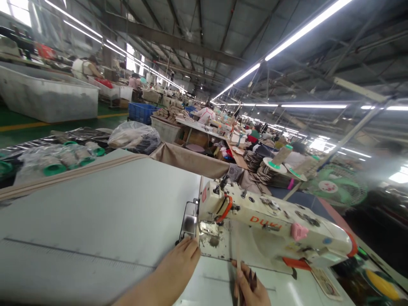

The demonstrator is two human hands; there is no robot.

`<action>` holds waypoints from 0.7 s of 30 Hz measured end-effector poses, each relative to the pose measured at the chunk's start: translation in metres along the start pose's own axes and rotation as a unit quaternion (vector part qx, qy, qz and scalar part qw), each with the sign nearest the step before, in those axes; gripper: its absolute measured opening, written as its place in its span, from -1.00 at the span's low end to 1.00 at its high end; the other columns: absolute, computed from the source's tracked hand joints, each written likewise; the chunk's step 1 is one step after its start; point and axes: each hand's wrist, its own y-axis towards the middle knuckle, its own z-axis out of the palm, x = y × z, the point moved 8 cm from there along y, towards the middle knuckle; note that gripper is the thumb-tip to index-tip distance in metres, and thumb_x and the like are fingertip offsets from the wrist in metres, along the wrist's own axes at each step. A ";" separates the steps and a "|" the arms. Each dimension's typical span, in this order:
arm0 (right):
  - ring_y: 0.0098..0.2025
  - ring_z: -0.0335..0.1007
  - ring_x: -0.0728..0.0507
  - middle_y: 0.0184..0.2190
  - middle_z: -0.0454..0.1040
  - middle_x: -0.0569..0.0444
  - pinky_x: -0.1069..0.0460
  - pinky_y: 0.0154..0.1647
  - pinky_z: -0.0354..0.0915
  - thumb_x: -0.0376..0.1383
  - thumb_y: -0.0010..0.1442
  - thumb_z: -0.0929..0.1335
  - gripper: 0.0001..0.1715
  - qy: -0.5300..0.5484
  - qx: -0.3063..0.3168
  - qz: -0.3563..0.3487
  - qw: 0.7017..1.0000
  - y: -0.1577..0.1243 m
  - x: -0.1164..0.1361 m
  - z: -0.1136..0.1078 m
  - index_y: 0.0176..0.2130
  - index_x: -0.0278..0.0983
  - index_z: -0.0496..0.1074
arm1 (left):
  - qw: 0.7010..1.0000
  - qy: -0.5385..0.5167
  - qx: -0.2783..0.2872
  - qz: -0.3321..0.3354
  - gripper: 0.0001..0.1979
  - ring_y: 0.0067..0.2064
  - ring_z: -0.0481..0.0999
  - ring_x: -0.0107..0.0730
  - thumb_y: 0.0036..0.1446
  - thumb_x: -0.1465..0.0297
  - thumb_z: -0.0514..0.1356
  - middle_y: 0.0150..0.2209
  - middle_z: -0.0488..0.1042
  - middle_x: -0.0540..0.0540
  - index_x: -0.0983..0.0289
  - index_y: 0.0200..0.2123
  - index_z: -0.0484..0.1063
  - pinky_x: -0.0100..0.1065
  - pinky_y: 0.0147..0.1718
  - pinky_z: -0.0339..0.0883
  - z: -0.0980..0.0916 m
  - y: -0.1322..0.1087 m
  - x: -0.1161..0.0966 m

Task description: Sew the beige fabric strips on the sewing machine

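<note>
A white sewing machine [255,216] with orange trim lies across the right of the pale worktable [127,212]. My left hand [181,261] is left of the needle area, beside a black wire-framed guide [190,221]. Its fingers are closed together at the lower end of a narrow beige strip [197,233]. In front of the machine arm, my right hand [251,287] pinches another length of narrow beige strip [238,250]. Two dark pointed tips [253,279], like those of thread snips, stick out between its fingers; the rest of that tool is hidden.
Thread cones [280,157] stand behind the machine near a green fan [338,185]. Plastic-wrapped spools [63,159] lie beyond the table's left edge. A beige fabric-lined trough [191,159] borders its far side. Bins [47,93] and people [205,112] at other tables are farther back.
</note>
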 end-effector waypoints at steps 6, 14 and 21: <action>-0.64 0.10 -0.02 -0.63 0.35 0.17 0.04 -0.59 0.04 0.27 0.05 0.41 -0.11 -0.018 0.054 0.023 0.998 -0.006 0.015 0.003 0.02 -0.40 0.52 | 0.995 -0.062 -0.005 -0.073 -0.57 0.36 0.30 -0.21 0.31 0.62 0.04 0.25 0.42 0.15 0.29 0.20 0.35 -0.04 0.43 0.07 -0.004 0.003 0.020; -0.62 0.11 -0.03 -0.63 0.37 0.16 0.03 -0.57 0.04 0.29 0.04 0.40 -0.11 -0.013 0.060 0.017 0.998 -0.005 0.008 0.004 0.00 -0.38 0.51 | 0.985 -0.104 0.032 -0.133 -0.64 0.43 0.18 -0.06 0.34 0.45 0.15 0.32 0.38 0.11 0.21 0.19 0.37 0.14 0.43 0.05 -0.010 0.012 0.034; -0.58 0.15 -0.04 -0.55 0.42 0.13 0.03 -0.55 0.10 0.26 0.04 0.42 -0.23 -0.012 0.052 0.001 0.999 -0.006 0.005 0.003 -0.10 -0.33 0.52 | 0.983 -0.118 0.041 -0.138 -0.62 0.45 0.14 -0.04 0.37 0.40 0.10 0.36 0.33 0.11 0.18 0.23 0.35 0.18 0.43 0.03 -0.009 0.010 0.035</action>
